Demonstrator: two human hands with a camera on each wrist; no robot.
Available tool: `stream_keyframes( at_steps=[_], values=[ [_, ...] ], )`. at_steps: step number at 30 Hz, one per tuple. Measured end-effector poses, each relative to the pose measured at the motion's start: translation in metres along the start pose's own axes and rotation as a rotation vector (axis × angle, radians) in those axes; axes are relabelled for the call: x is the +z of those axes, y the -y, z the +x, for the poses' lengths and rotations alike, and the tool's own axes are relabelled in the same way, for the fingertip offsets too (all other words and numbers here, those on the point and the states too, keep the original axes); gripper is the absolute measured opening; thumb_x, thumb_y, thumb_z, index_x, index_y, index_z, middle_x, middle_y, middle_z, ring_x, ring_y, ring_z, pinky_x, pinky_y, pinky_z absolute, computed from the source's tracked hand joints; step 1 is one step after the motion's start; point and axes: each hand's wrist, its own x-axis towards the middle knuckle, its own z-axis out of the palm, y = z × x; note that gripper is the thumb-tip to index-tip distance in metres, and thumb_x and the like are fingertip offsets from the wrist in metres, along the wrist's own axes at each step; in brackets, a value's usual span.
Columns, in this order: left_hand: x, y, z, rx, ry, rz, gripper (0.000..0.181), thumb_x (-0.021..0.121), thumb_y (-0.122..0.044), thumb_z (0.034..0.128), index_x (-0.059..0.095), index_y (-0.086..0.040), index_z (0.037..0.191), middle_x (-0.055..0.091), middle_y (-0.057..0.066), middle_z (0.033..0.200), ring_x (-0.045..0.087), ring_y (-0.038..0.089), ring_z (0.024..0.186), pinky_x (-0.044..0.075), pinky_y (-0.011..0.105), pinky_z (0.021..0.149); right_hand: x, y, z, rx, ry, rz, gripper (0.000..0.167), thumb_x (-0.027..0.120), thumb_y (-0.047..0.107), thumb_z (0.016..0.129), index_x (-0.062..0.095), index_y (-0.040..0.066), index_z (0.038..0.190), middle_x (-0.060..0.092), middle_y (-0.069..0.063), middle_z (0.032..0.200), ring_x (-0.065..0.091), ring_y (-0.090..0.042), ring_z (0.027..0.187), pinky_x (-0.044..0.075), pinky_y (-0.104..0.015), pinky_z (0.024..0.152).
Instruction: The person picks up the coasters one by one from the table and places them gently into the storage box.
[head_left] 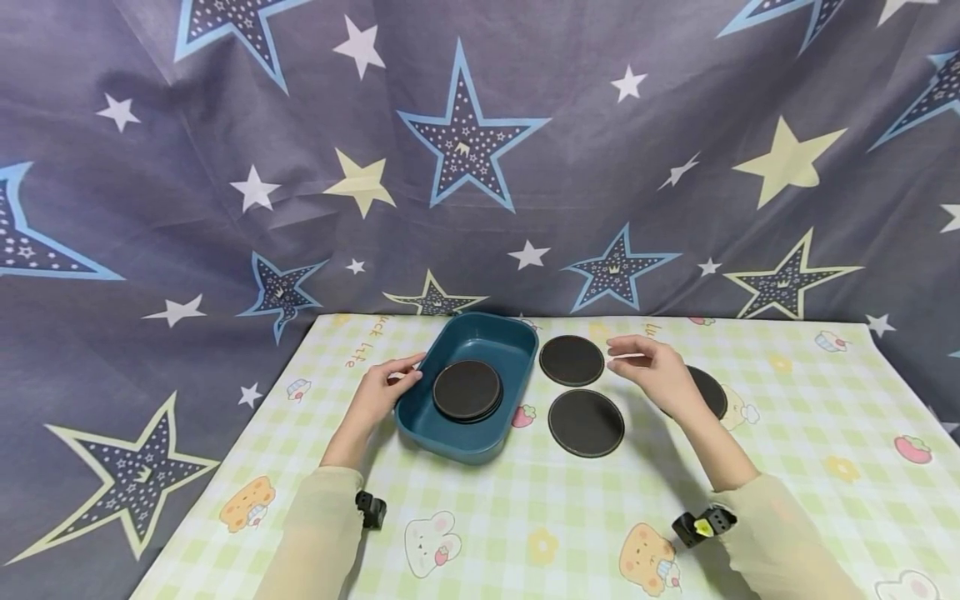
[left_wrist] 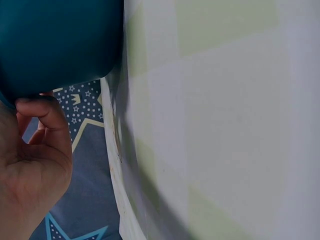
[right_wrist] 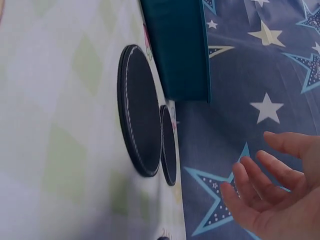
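Observation:
A deep teal rectangular tray [head_left: 467,454] stands at the left of the table, with a small stack of round black coasters [head_left: 467,389] inside. My left hand [head_left: 380,390] pinches the tray's left rim; in the left wrist view its fingertips meet the rim. To the right of the tray lie two black coasters with pale stitched edges, a back one [head_left: 572,360] and a front one [head_left: 586,423]. Beside them my right hand [head_left: 658,375] hovers over the table, its fingers loosely bent and holding nothing. Another coaster [head_left: 708,393] lies partly hidden behind that hand.
A checked cloth with cartoon prints covers the table [head_left: 810,467]. Behind it hangs a dark curtain [head_left: 570,225] patterned with stars, close to the table's back edge. A small black device [head_left: 703,525] sits at the right wrist, another [head_left: 371,510] at the left.

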Motion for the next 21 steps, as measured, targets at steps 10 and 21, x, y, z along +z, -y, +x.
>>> stream_keyframes(
  at_steps=[10, 21],
  values=[
    [0.001, -0.002, -0.002, -0.021, -0.002, -0.007, 0.037, 0.062, -0.022, 0.0997, 0.064, -0.015, 0.136, 0.064, 0.014, 0.106, 0.057, 0.012, 0.073, 0.044, 0.024, 0.066, -0.017, -0.021, -0.003, 0.032, -0.031, 0.010, 0.040, 0.067, 0.018, 0.096, 0.062, -0.002, 0.131, 0.065, -0.027, 0.125, 0.058, 0.016, 0.085, 0.051, -0.014, 0.074],
    [-0.002, -0.012, -0.006, -0.010, 0.004, 0.004, 0.038, 0.062, -0.019, 0.1001, 0.062, -0.010, 0.137, 0.064, 0.018, 0.106, 0.057, 0.014, 0.078, 0.044, 0.022, 0.069, -0.042, -0.039, -0.009, 0.091, -0.072, -0.060, 0.047, 0.066, 0.025, 0.097, 0.058, 0.000, 0.136, 0.061, -0.029, 0.131, 0.051, 0.024, 0.084, 0.043, -0.004, 0.079]
  ],
)
